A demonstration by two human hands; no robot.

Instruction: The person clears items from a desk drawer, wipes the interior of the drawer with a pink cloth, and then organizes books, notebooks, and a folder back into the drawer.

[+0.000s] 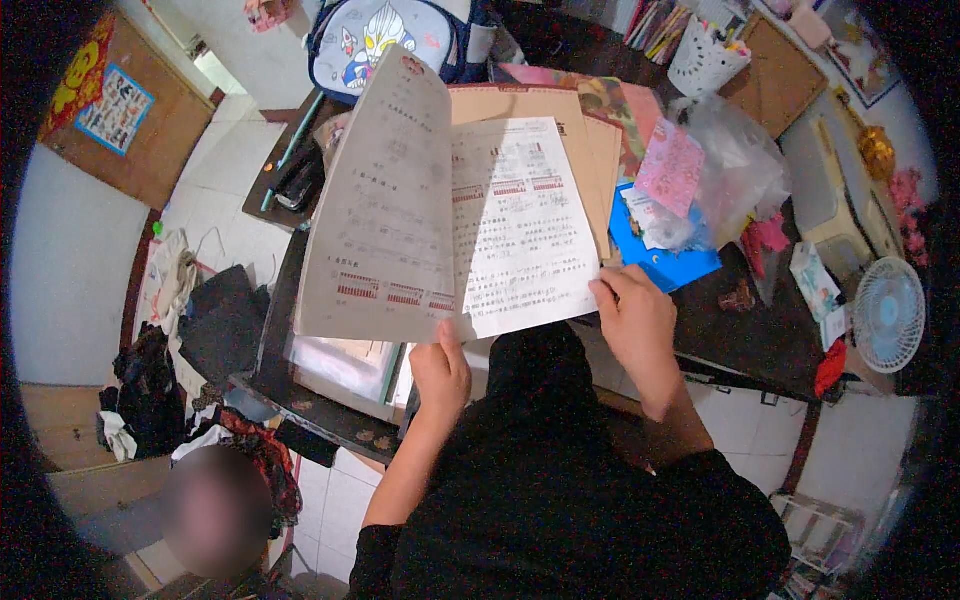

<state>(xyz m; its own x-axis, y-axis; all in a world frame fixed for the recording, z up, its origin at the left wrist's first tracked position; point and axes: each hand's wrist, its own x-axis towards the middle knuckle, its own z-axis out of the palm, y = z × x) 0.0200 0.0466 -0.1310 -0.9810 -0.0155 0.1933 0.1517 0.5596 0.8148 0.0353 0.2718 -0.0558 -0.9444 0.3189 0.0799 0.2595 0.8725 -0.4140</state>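
An open workbook point(517, 240) with printed exercises and handwriting is held up in front of me, above the dark desk. Its left page lies in shadow and its right page is brightly lit. My left hand point(442, 375) grips the lower edge near the fold, thumb on the page. With thumb and fingers, my right hand point(634, 315) pinches the lower right corner of the right page. Behind the workbook lie brown paper envelopes point(517, 101), partly covered by it. A clear plastic folder with papers point(345, 367) shows below the left page.
A cartoon school bag point(382, 45) stands at the desk's back. To the right lie a blue folder point(667, 262), a plastic bag point(742, 165), a tissue pack point(814, 277) and a small fan point(890, 315). A white pen basket point(705, 60) stands behind. Clothes point(150, 397) hang at left.
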